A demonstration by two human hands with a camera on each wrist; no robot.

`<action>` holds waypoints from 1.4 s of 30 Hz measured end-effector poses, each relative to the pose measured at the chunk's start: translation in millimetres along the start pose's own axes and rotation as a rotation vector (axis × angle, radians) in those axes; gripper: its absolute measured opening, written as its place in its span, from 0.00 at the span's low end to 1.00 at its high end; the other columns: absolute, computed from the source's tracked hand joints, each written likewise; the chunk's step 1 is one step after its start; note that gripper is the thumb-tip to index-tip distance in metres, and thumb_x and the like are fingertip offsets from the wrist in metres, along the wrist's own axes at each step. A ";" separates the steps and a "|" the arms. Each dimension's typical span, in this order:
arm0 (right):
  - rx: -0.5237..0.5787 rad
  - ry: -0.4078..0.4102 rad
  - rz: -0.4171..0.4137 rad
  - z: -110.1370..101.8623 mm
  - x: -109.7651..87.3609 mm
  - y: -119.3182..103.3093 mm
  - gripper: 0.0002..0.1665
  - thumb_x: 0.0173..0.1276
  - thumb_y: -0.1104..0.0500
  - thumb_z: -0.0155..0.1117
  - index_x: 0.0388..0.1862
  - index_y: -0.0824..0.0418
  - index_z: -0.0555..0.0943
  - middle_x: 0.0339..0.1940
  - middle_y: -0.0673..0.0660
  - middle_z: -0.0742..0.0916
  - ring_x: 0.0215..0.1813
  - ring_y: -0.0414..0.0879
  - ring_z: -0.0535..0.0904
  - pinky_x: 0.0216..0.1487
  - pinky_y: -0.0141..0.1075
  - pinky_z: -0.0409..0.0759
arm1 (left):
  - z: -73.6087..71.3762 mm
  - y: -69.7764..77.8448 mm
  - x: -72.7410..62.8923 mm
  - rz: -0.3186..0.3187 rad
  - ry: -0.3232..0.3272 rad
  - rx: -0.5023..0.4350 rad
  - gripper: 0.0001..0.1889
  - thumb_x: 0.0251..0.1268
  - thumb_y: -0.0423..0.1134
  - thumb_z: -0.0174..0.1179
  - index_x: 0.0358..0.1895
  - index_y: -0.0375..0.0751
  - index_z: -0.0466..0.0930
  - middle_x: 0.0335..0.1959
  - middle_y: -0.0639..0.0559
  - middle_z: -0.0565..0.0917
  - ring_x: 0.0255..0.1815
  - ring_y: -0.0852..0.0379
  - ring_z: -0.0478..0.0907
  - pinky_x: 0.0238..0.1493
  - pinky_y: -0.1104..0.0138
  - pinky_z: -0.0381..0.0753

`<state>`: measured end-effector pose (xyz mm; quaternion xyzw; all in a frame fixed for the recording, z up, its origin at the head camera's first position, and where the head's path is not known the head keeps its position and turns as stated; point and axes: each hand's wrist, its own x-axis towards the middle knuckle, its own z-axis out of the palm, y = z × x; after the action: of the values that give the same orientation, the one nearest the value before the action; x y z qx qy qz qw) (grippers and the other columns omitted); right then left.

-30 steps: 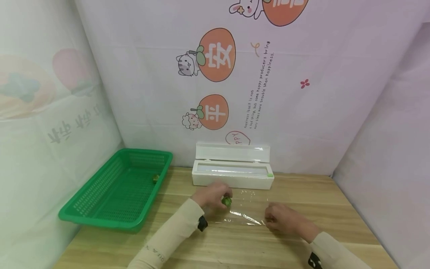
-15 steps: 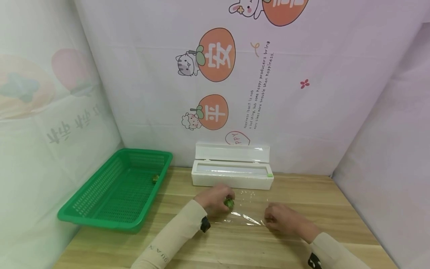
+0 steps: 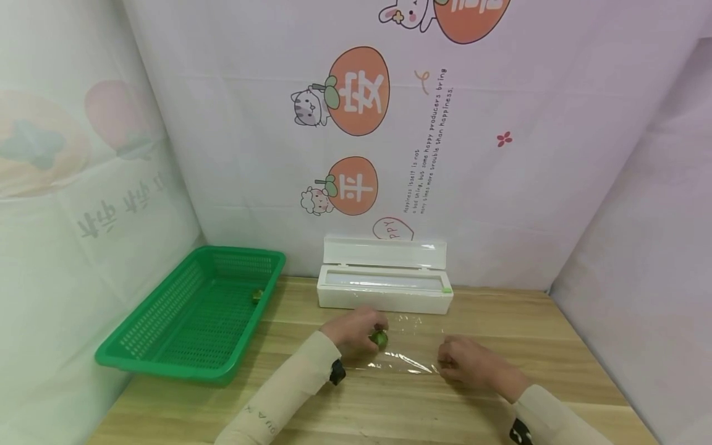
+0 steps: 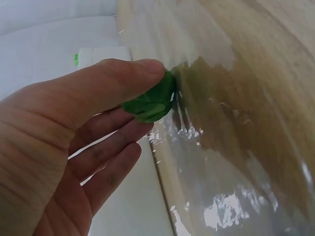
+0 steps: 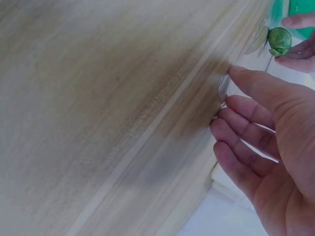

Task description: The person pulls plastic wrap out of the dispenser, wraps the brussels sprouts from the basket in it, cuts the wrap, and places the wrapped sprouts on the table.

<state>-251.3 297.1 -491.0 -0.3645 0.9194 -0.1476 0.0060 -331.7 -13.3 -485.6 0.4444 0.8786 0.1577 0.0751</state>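
My left hand (image 3: 351, 330) pinches a small round green Brussels sprout (image 3: 380, 339) between thumb and fingers, low over a sheet of clear cling film (image 3: 413, 347) on the table. In the left wrist view the Brussels sprout (image 4: 153, 101) appears to touch the film, its leaves glossy. At the film's right edge, my right hand (image 3: 470, 360) pinches the film between thumb and index finger. The right wrist view shows those fingertips (image 5: 238, 70) with a crinkled bit of film between them. Behind both hands stands a white cling film box (image 3: 384, 301) with its lid raised.
A green slotted basket (image 3: 242, 364) stands at the left, with another small greenish-brown item (image 3: 258, 296) against its right side. White printed cloth (image 3: 478, 204) hangs behind and on both sides of the wooden table (image 3: 423, 408).
My left hand has moved slightly right with the Brussels sprout, which has turned a little in the fingers. My right hand stays at the film's edge.
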 end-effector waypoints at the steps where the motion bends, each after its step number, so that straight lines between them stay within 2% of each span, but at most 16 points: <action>1: 0.002 -0.002 0.002 -0.5 0.1 -0.5 0.11 0.65 0.64 0.76 0.28 0.53 0.82 0.28 0.45 0.80 0.31 0.32 0.70 0.30 0.25 0.75 | -1.4 -0.1 -1.9 -0.005 0.001 -0.012 0.16 0.59 0.35 0.76 0.51 0.45 0.87 0.48 0.57 0.88 0.50 0.63 0.83 0.54 0.75 0.83; 6: 0.010 -0.009 0.011 -1.7 0.2 -2.0 0.11 0.65 0.64 0.76 0.29 0.53 0.83 0.29 0.45 0.80 0.31 0.33 0.70 0.30 0.25 0.75 | -13.0 -2.2 -15.4 -0.011 0.015 -0.013 0.18 0.61 0.34 0.75 0.55 0.40 0.86 0.55 0.50 0.89 0.58 0.54 0.85 0.64 0.68 0.83; 12: 0.010 -0.017 0.011 -2.8 0.4 -2.1 0.11 0.65 0.63 0.76 0.28 0.52 0.82 0.29 0.45 0.81 0.31 0.33 0.70 0.30 0.25 0.74 | -26.6 -7.6 -38.8 -0.026 0.049 0.031 0.23 0.62 0.35 0.76 0.60 0.34 0.83 0.57 0.44 0.88 0.58 0.49 0.84 0.66 0.62 0.84; 17: 0.000 -0.036 0.017 -3.4 0.2 -1.2 0.13 0.66 0.61 0.77 0.27 0.51 0.81 0.28 0.45 0.80 0.31 0.32 0.69 0.30 0.26 0.73 | -30.3 -12.1 -59.3 -0.024 0.073 0.061 0.20 0.65 0.36 0.74 0.57 0.33 0.85 0.55 0.43 0.89 0.56 0.48 0.86 0.63 0.60 0.86; 24: 0.001 -0.042 -0.022 -7.4 -0.3 1.2 0.15 0.66 0.59 0.77 0.25 0.53 0.79 0.26 0.46 0.80 0.30 0.30 0.66 0.30 0.26 0.71 | -26.2 -16.2 -94.7 -0.044 0.090 0.116 0.16 0.64 0.34 0.74 0.54 0.37 0.87 0.52 0.46 0.90 0.53 0.52 0.86 0.59 0.62 0.88; 27: -0.019 -0.037 -0.032 -10.5 -1.9 2.7 0.12 0.64 0.57 0.78 0.27 0.53 0.81 0.29 0.46 0.83 0.32 0.30 0.70 0.32 0.29 0.77 | -23.5 -17.1 -108.2 -0.022 0.092 0.143 0.14 0.63 0.35 0.74 0.51 0.37 0.88 0.49 0.47 0.90 0.50 0.53 0.86 0.55 0.63 0.88; 30: -0.043 -0.036 -0.023 -13.4 -4.3 4.5 0.09 0.62 0.56 0.79 0.33 0.54 0.85 0.34 0.46 0.87 0.36 0.33 0.78 0.39 0.34 0.85 | -20.4 -17.9 -118.4 -0.024 0.072 0.136 0.14 0.62 0.36 0.75 0.50 0.38 0.88 0.48 0.48 0.90 0.48 0.55 0.87 0.53 0.66 0.89; 34: -0.065 -0.023 -0.047 -16.2 -6.1 5.3 0.15 0.60 0.54 0.81 0.42 0.58 0.87 0.41 0.51 0.90 0.42 0.41 0.84 0.46 0.39 0.89 | -15.7 -20.1 -127.9 -0.053 0.049 0.106 0.14 0.59 0.35 0.77 0.48 0.42 0.88 0.46 0.51 0.90 0.46 0.60 0.86 0.51 0.70 0.88; 36: -0.050 -0.023 -0.063 -17.0 -6.2 3.9 0.16 0.60 0.54 0.81 0.43 0.58 0.88 0.42 0.51 0.90 0.42 0.41 0.84 0.46 0.39 0.89 | -13.2 -21.0 -131.6 -0.060 0.047 0.098 0.13 0.58 0.36 0.77 0.46 0.43 0.88 0.44 0.53 0.89 0.44 0.62 0.83 0.49 0.71 0.87; 42: 0.037 -0.079 -0.053 -12.0 -4.3 0.4 0.12 0.60 0.52 0.81 0.38 0.51 0.86 0.38 0.44 0.85 0.39 0.31 0.76 0.40 0.30 0.82 | -7.5 -24.2 -135.6 -0.038 0.031 0.049 0.12 0.55 0.39 0.78 0.41 0.46 0.88 0.39 0.57 0.87 0.40 0.66 0.79 0.45 0.74 0.84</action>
<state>-249.8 303.5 -480.1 -0.3943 0.9055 -0.1502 0.0451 -271.5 -137.4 -488.0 0.4266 0.8917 0.1415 0.0534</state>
